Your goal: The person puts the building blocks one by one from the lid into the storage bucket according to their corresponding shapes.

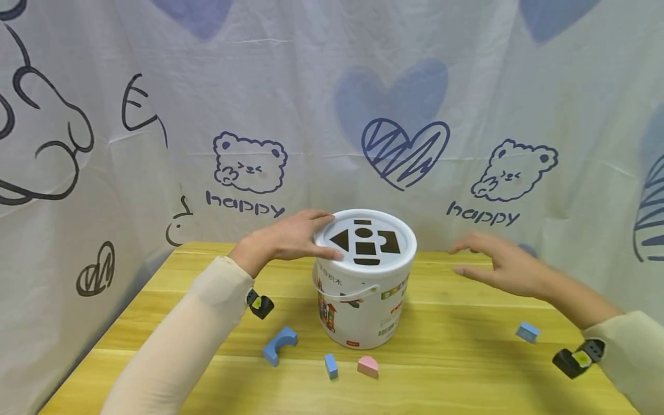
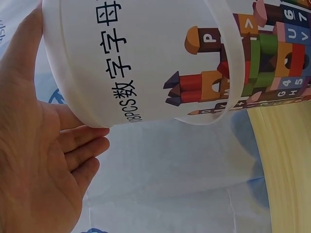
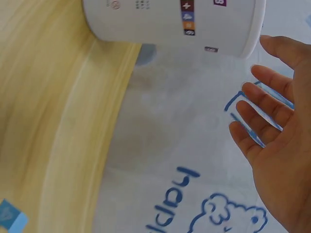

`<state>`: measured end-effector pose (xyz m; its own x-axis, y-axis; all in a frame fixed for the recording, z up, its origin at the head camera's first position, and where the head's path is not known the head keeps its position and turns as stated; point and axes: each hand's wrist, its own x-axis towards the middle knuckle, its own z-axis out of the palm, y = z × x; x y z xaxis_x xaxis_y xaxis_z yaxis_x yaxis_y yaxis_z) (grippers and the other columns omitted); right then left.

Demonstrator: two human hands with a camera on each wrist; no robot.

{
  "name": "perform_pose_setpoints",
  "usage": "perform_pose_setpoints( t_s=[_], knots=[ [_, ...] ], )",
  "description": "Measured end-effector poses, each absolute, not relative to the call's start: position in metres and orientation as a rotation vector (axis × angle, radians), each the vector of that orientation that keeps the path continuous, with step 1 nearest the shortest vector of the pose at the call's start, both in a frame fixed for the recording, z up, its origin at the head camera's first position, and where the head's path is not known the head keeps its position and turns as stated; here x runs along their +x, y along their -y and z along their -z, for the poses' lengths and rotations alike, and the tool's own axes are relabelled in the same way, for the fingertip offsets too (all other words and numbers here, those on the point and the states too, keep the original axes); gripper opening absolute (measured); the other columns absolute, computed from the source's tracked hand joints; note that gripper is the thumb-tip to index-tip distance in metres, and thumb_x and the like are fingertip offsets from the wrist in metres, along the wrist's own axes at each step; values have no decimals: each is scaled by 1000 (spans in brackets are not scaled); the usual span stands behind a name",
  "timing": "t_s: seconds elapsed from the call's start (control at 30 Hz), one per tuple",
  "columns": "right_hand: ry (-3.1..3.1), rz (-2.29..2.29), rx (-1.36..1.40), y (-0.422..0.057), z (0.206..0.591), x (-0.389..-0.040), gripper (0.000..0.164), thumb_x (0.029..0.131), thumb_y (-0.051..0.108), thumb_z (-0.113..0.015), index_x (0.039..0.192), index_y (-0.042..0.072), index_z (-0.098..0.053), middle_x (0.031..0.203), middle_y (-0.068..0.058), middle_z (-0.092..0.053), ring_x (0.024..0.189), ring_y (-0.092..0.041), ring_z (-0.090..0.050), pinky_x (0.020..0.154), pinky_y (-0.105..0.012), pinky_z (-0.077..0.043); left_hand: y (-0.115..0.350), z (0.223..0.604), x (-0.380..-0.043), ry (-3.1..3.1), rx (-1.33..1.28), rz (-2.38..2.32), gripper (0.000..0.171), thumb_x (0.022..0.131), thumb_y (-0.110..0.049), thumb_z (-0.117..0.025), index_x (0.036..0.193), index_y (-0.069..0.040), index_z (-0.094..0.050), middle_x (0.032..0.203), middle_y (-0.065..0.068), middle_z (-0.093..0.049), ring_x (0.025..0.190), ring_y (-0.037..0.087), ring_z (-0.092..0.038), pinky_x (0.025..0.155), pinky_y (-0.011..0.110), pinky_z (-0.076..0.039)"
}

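Note:
A white bucket [image 1: 358,305] with printed block pictures stands upright on the table. Its white lid [image 1: 407,245] has several dark shaped cutouts. My left hand [image 1: 295,235] rests at the lid's left edge, its thumb over the top near the front and its fingers toward the back. In the left wrist view, the nearly straight fingers [image 2: 80,150] lie against the rim. My right hand [image 1: 505,268] hovers to the right of the bucket, holding nothing. Its fingers are spread loosely, and in the right wrist view the thumb [image 3: 282,48] comes close to the lid's rim.
Before the bucket lie a blue arch block [image 1: 280,344], a small blue block [image 1: 331,366] and a pink half-round block [image 1: 368,366]. Another blue block [image 1: 527,332] lies at the right. The wooden table [image 1: 456,369] ends at a printed curtain [image 1: 321,115].

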<state>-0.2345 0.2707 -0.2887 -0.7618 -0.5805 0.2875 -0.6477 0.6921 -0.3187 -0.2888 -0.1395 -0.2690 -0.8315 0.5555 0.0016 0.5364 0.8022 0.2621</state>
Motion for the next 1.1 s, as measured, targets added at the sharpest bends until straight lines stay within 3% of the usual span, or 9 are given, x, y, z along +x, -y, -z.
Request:
perform_pose_setpoints(
  t_s=[0.4, 0.67, 0.8, 1.1],
  knots=[
    [2813, -601, 787, -316, 323, -207, 27, 95, 31, -66, 119, 20, -64, 121, -1, -62, 107, -29, -58, 83, -49, -53, 139, 270, -287, -2902, 872, -431, 106, 76, -80, -58, 154, -14, -31, 158, 7, -28, 142, 29, -28, 114, 52, -27],
    [2846, -600, 711, -342, 344, -201, 27, 94, 29, -68, 119, 19, -64, 119, 3, -62, 106, -12, -57, 85, -34, -53, 140, 270, -288, -2912, 899, -433, 104, 77, -78, -58, 154, -13, -31, 158, 9, -28, 142, 30, -29, 114, 53, -27],
    [2860, -617, 679, -354, 356, -199, 29, 94, 28, -68, 121, 19, -64, 119, 2, -62, 105, -2, -54, 84, -32, -53, 140, 270, -288, -2907, 901, -432, 104, 78, -77, -58, 154, -12, -30, 158, 9, -28, 142, 30, -28, 114, 52, -26],
    [2887, -701, 634, -383, 385, -196, 32, 92, 21, -70, 122, 10, -63, 121, -5, -61, 106, 5, -50, 81, -23, -52, 140, 271, -288, -2887, 892, -446, 104, 78, -76, -58, 155, -12, -29, 158, 9, -27, 143, 30, -27, 115, 52, -24]
  ],
)
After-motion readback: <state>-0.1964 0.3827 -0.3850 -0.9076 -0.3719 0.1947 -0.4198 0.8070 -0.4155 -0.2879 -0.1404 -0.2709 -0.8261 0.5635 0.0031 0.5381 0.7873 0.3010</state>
